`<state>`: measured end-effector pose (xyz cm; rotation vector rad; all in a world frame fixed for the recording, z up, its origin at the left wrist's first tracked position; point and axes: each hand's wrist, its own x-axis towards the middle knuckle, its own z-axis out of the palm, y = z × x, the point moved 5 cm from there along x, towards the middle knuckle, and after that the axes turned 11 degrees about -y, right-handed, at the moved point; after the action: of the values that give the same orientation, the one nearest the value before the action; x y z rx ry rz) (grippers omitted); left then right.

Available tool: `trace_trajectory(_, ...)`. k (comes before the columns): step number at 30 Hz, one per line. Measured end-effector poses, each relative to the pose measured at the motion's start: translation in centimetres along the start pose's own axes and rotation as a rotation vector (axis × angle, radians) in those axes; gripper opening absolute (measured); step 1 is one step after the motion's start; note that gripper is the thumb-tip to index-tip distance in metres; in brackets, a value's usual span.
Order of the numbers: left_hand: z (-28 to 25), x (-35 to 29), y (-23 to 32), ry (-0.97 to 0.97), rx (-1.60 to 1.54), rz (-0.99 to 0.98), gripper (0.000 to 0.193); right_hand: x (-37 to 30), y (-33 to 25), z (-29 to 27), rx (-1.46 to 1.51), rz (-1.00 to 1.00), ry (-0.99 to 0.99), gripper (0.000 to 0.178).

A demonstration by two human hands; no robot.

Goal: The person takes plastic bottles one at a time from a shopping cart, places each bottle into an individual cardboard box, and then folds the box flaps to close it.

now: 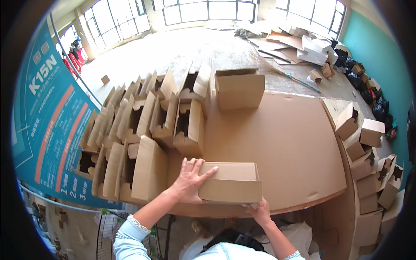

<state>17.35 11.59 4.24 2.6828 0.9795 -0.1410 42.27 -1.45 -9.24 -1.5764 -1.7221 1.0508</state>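
Left hand (pixel 188 182) and right hand (pixel 260 212) are clasped on one box (pixel 231 191) between them — its folding perhaps unfinished, though poorly seen; left of the hands, open-topped boxes (pixel 149 174) are already stood.

I'm standing in what is looking like a makeshift packing workshop: rows of open brown cartons (pixel 148 173) are crowding a cardboard-topped table (pixel 277 143), gridded windows (pixel 208 11) are lighting a pale, worn floor (pixel 173 50), and scrap cardboard (pixel 291 41) and black bags (pixel 381 109) are lying heaped toward a teal wall (pixel 381 52).
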Motion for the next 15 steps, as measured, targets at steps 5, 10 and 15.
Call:
trace_trajectory(5, -0.7, 8.3, 0.1, 0.070, 0.014, -0.002, 0.111, 5.5, 4.4, -6.2, -0.362, -0.088, 0.246, 0.041)
trace_trajectory(10, -1.9, 19.2, -5.3, -0.032, 0.075, -0.161, 0.117, 16.2, 6.4, -12.7, -0.169, 0.041, 0.282, 0.026)
trace_trajectory(15, -4.8, 23.6, -11.7, -0.104, 0.247, -0.272, 0.123, 27.4, 10.7, -10.3, -0.050, -0.002, 0.315, 0.031)
